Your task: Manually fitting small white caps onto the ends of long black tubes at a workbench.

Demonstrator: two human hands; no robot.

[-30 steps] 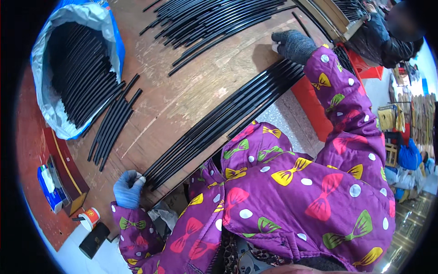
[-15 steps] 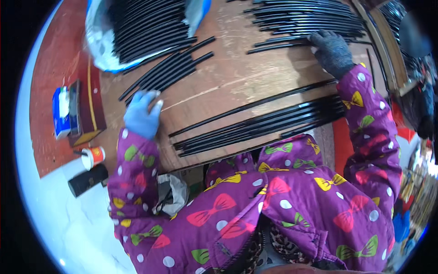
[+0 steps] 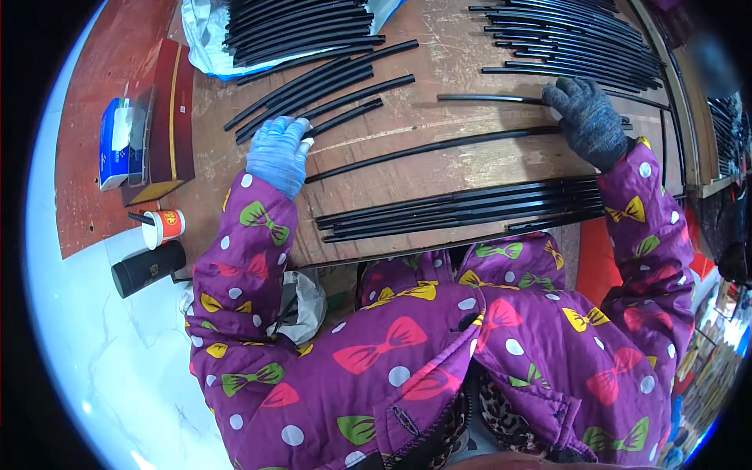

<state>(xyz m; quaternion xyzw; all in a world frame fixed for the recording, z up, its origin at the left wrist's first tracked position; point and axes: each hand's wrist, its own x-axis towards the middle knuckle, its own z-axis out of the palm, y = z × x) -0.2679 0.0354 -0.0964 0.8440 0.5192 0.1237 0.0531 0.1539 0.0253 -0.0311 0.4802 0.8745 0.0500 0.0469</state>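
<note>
We are leaning over the wooden bench (image 3: 486, 168), our left hand (image 3: 276, 150) in a blue glove resting on the near ends of short black tubes (image 3: 313, 90). Our right hand (image 3: 586, 119), in a grey glove, is touching a single black tube (image 3: 486, 99). Long tubes (image 3: 462, 213) are lying along the bench edge, close to us.

Bright even light, fisheye-bent edges, dark rim

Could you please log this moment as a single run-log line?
left hand: on short black tubes | right hand: on single black tube | long tubes: near table edge
</note>
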